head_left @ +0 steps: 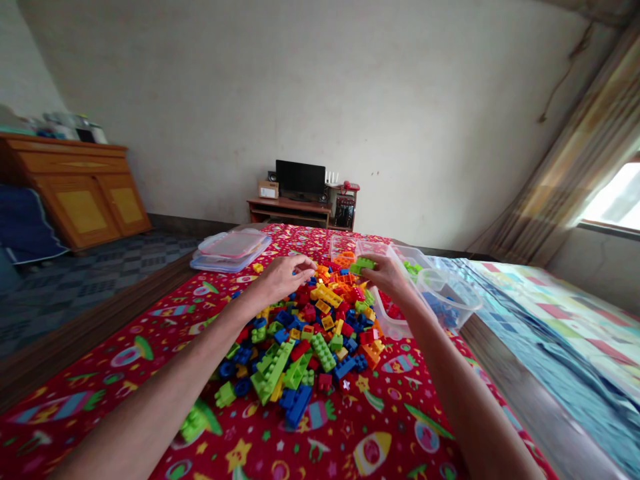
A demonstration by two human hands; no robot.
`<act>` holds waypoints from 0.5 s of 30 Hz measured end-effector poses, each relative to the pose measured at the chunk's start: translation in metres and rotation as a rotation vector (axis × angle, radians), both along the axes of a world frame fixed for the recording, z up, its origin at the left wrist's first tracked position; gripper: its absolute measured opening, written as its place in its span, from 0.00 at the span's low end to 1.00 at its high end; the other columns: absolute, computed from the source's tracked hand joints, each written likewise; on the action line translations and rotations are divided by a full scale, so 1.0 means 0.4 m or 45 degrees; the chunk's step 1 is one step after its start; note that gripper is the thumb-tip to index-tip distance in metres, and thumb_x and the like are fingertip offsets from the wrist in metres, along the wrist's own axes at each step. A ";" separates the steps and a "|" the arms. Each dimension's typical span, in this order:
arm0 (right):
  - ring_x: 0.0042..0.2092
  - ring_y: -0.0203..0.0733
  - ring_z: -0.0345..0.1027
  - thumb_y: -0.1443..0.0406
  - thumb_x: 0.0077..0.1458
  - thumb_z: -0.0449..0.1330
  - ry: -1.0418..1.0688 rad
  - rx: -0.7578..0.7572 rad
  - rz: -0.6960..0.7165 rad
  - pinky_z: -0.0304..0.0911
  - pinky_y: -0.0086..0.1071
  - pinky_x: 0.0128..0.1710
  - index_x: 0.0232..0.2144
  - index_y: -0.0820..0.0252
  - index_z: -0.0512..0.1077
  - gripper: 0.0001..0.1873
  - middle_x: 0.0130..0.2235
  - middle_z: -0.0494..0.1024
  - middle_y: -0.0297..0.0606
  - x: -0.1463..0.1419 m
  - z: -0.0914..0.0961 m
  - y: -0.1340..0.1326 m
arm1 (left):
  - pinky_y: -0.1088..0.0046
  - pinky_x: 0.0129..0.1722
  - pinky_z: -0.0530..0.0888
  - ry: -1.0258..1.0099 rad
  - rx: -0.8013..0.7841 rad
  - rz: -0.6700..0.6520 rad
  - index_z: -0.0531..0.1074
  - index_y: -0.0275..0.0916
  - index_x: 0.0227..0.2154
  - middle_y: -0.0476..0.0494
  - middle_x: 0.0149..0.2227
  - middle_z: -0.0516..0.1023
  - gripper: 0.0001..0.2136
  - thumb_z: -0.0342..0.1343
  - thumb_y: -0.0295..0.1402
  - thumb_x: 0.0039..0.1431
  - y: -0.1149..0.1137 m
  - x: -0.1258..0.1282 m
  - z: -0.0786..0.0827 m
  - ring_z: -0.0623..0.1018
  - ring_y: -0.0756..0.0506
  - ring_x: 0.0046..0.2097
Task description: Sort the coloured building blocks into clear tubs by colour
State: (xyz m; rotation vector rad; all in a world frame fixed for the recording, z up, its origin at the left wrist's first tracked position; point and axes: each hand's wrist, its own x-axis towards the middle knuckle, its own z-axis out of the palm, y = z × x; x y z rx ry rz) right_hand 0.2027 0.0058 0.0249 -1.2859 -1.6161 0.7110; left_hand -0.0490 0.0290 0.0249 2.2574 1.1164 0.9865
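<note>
A heap of toy building bricks [300, 353] in green, blue, red, yellow and orange lies in front of me. My right hand [387, 275] is closed on a green brick [363, 265], held above the far right side of the heap. Over the heap's far left side is my left hand [287, 277], its fingers loosely curled with a gap to the thumb. I see no brick in it. Just right of the heap, partly behind my right forearm, stands a clear plastic box [393, 327] with red bricks inside.
More clear containers stand at the right: a round tub [470, 303] with blue bricks, a box [413, 255] with green ones. Stacked lids [233, 247] lie far left. A red patterned cloth [280, 447] covers the table. A bed [560, 333] adjoins the right side.
</note>
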 end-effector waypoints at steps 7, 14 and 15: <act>0.26 0.40 0.75 0.75 0.47 0.58 -0.565 -0.103 -0.625 0.66 0.25 0.25 0.38 0.70 0.75 0.13 0.24 0.78 0.43 0.284 0.082 0.116 | 0.70 0.37 0.75 0.028 -0.039 0.048 0.75 0.39 0.35 0.44 0.35 0.81 0.15 0.51 0.43 0.53 -0.006 -0.002 0.007 0.79 0.43 0.37; 0.29 0.38 0.76 0.71 0.53 0.58 -0.933 -0.106 -0.754 0.65 0.30 0.39 0.47 0.79 0.71 0.20 0.29 0.80 0.52 0.357 0.107 0.159 | 0.71 0.37 0.74 0.064 -0.039 0.066 0.76 0.39 0.36 0.45 0.32 0.81 0.16 0.50 0.44 0.53 0.011 -0.023 0.008 0.79 0.43 0.38; 0.29 0.38 0.76 0.71 0.53 0.58 -0.937 -0.094 -0.747 0.65 0.30 0.40 0.47 0.78 0.72 0.19 0.29 0.80 0.51 0.346 0.106 0.159 | 0.71 0.37 0.74 0.070 -0.038 0.065 0.76 0.39 0.36 0.45 0.31 0.81 0.16 0.50 0.44 0.54 0.014 -0.026 0.007 0.79 0.43 0.37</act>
